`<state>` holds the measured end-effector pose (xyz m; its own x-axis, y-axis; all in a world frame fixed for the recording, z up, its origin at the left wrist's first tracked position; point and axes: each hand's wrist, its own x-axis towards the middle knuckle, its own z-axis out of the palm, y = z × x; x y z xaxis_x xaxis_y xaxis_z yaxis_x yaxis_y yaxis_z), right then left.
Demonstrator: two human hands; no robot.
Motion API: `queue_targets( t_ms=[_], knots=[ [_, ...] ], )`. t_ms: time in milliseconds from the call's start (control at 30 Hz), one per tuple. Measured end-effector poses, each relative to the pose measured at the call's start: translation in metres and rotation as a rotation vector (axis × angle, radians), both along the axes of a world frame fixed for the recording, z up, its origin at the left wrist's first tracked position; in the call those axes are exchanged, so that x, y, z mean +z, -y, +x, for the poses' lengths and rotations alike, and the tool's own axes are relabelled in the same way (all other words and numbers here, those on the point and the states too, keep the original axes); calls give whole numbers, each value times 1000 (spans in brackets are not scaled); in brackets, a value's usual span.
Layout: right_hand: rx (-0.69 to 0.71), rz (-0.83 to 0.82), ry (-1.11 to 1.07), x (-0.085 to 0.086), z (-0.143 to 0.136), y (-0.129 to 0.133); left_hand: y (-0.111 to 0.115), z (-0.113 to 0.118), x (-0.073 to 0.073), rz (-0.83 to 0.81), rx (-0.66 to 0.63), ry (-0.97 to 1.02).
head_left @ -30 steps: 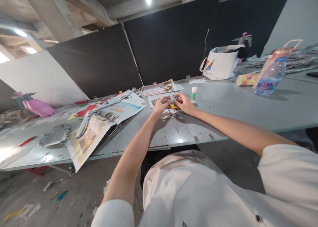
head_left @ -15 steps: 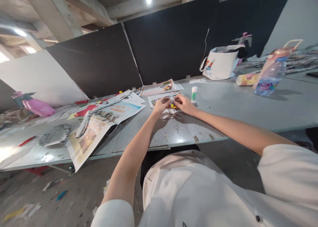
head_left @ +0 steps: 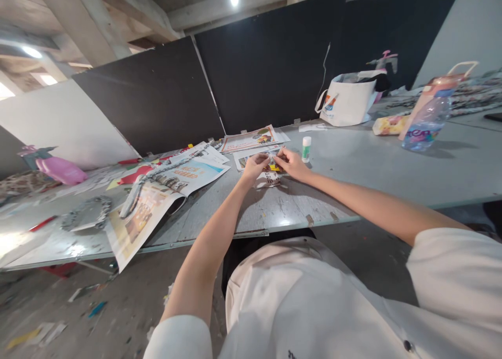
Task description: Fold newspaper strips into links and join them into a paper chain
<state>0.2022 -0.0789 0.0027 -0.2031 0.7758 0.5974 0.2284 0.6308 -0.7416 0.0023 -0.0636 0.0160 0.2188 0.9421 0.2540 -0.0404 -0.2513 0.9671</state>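
My left hand (head_left: 257, 165) and my right hand (head_left: 288, 163) are close together over the table, fingers bent inward. Both pinch a small piece of printed paper (head_left: 268, 179), white with dark characters and a bit of yellow, which hangs between and below the fingertips. Under and behind the hands lies a printed sheet (head_left: 241, 160). A glue stick (head_left: 306, 149) with a white cap and green label stands upright just right of my right hand.
Newspaper sheets (head_left: 200, 171) spread to the left, one over the front edge. A grey twisted ring (head_left: 87, 212) and a pink spray bottle (head_left: 63, 169) are further left. At the right are a white bag (head_left: 347, 101), a tissue pack (head_left: 390, 125) and a water bottle (head_left: 427, 122).
The fingers and the paper between them have shifted very slightly. Everything else is as before.
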Motion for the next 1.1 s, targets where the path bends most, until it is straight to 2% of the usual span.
queue_targets(
  t_ms=[400, 1100],
  knots=[
    [84, -83, -68, -3, 1, -7, 4, 1, 0, 138, 6, -61],
    [100, -98, -104, -5, 1, -9, 3, -1, -1, 121, -9, -13]
  ],
)
